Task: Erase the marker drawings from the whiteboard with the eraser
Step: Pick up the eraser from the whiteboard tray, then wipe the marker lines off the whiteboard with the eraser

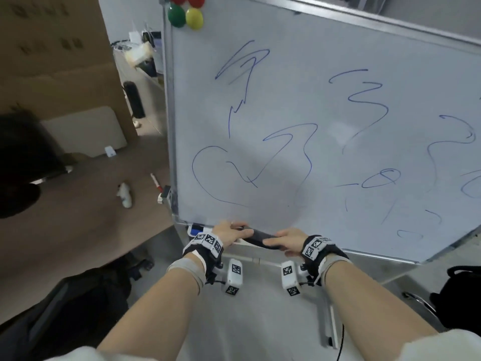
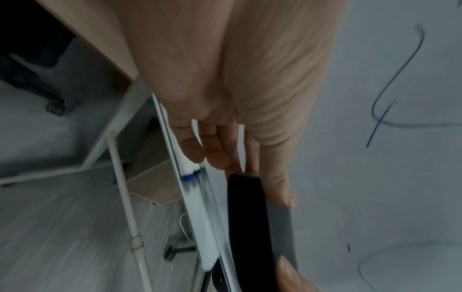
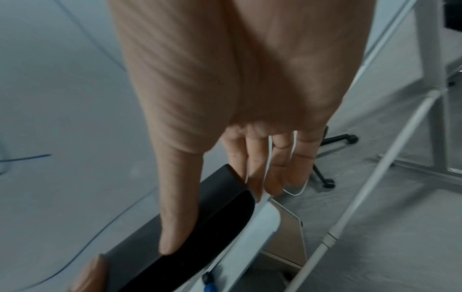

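Observation:
The whiteboard point(image 1: 338, 53) stands tilted in front of me, covered with blue marker scribbles point(image 1: 286, 152) from left to right. At its bottom edge, just above the tray, a long black eraser point(image 1: 260, 237) lies level between my two hands. My left hand point(image 1: 234, 234) grips its left end, thumb on the board side and fingers on the tray side. My right hand point(image 1: 286, 243) grips the right end, the thumb lying along the eraser point(image 3: 215, 217). The left wrist view shows the eraser point(image 2: 247, 227) edge-on against the board.
A white marker with a blue band point(image 2: 197, 207) lies in the tray beside the eraser. Green point(image 1: 177, 15) and yellow point(image 1: 194, 19) magnets sit at the board's top left. A wooden desk point(image 1: 78, 209) stands left, the board's white stand legs point(image 1: 330, 321) below.

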`<state>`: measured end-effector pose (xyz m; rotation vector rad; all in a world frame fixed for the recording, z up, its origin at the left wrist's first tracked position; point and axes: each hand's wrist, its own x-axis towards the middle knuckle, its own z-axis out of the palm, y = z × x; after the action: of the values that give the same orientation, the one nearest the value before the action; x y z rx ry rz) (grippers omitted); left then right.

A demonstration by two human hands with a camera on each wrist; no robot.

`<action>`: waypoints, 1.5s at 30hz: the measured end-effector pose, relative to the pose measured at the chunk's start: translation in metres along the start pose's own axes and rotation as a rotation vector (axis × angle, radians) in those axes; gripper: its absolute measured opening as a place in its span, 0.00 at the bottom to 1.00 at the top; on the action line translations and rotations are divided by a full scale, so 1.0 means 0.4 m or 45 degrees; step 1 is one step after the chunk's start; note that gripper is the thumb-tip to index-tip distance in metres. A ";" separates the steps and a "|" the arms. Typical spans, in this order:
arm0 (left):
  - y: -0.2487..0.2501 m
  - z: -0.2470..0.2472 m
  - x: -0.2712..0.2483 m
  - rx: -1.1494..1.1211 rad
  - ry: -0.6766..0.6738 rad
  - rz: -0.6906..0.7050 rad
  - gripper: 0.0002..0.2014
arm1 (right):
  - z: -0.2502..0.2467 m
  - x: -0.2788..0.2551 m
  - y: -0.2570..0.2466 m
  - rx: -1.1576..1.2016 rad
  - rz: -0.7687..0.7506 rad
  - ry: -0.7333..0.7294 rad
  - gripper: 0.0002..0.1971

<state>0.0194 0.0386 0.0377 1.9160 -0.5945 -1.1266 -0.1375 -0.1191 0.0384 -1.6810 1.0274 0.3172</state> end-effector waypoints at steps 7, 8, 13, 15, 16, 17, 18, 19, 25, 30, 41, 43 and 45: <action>0.069 -0.139 -0.169 -0.367 0.476 0.167 0.22 | 0.063 -0.094 -0.235 -0.157 -0.531 -0.151 0.19; 0.087 -0.155 -0.184 -0.447 0.588 0.218 0.20 | 0.069 -0.117 -0.270 -0.153 -0.630 -0.121 0.20; 0.226 -0.267 -0.225 -0.759 1.141 0.381 0.13 | 0.037 -0.219 -0.425 -0.007 -1.062 0.278 0.27; 0.297 -0.312 -0.234 -0.657 1.259 0.391 0.19 | -0.007 -0.257 -0.488 -0.035 -1.201 0.536 0.28; 0.330 -0.333 -0.233 -0.613 1.305 0.407 0.23 | -0.030 -0.276 -0.519 -0.061 -1.261 0.691 0.28; 0.365 -0.348 -0.239 -0.590 1.319 0.438 0.25 | -0.051 -0.295 -0.549 -0.079 -1.302 0.839 0.28; 0.398 -0.362 -0.236 -0.566 1.307 0.470 0.24 | -0.070 -0.309 -0.576 -0.080 -1.323 0.968 0.29; 0.426 -0.373 -0.229 -0.527 1.264 0.484 0.24 | -0.086 -0.322 -0.598 -0.071 -1.338 1.076 0.29; 0.528 -0.407 -0.173 -0.576 1.046 0.550 0.29 | -0.154 -0.347 -0.672 -0.154 -1.315 1.567 0.30; 0.488 -0.426 -0.121 -0.556 1.082 0.584 0.30 | -0.093 -0.298 -0.696 -0.283 -1.321 1.585 0.30; 0.485 -0.424 -0.119 -0.524 1.077 0.587 0.31 | -0.083 -0.296 -0.735 -0.384 -1.337 1.710 0.29; 0.479 -0.434 -0.117 -0.524 1.082 0.589 0.31 | -0.033 -0.274 -0.706 -0.693 -1.412 1.560 0.29; 0.477 -0.440 -0.118 -0.548 1.082 0.594 0.30 | -0.023 -0.270 -0.689 -0.859 -1.439 1.559 0.30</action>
<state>0.1509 0.0388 0.2664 1.5591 -0.2568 -0.0779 0.0050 -0.0662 0.2925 -2.8413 0.5494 -1.3939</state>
